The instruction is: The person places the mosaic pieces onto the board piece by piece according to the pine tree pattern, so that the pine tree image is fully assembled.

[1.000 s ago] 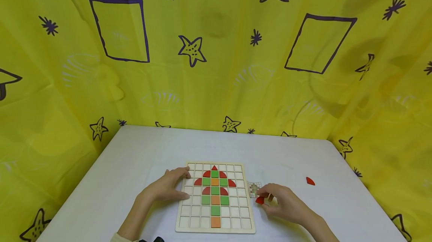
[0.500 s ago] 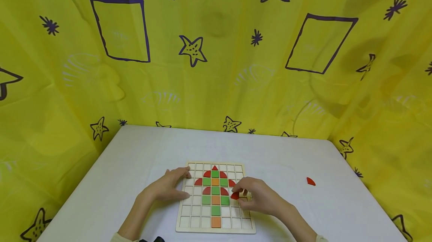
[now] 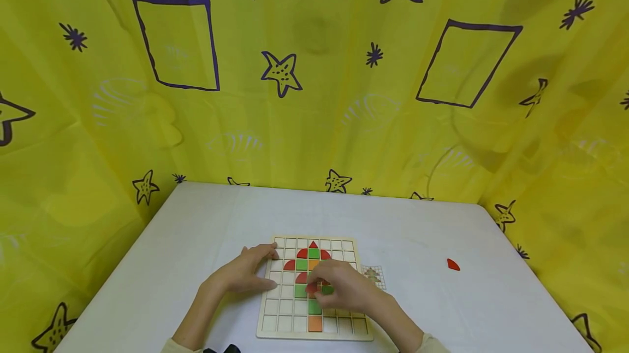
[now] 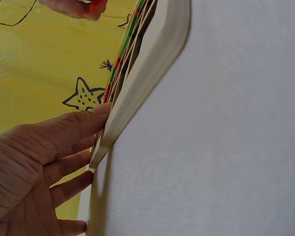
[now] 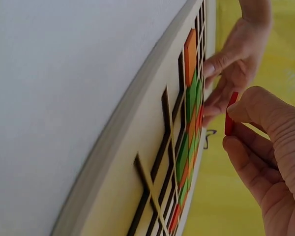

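Observation:
A wooden grid board [image 3: 285,307] lies on the white table with green, orange and red tiles set in a tree-like pattern. My left hand [image 3: 243,271] rests at its left side, fingers spread, with the thumb and fingertips touching the edge in the left wrist view. Over the middle of the pattern, my right hand [image 3: 346,287] pinches a red quarter-round tile [image 5: 231,114] between thumb and fingers. From the head view, this hand covers several tiles on the right of the pattern. The right wrist view shows the red tile held above the board's surface.
A small printed pattern card [image 3: 375,276] lies against the board's right side. Farther right on the table [image 3: 408,227] is another red quarter-round tile [image 3: 453,264]. A yellow curtain [image 3: 314,123] with stars surrounds the table at the back and sides.
My right hand has carried the red tile leftward from beside the card, across the board's right columns, to over the pattern's middle. My left hand has stayed at the board's edge.

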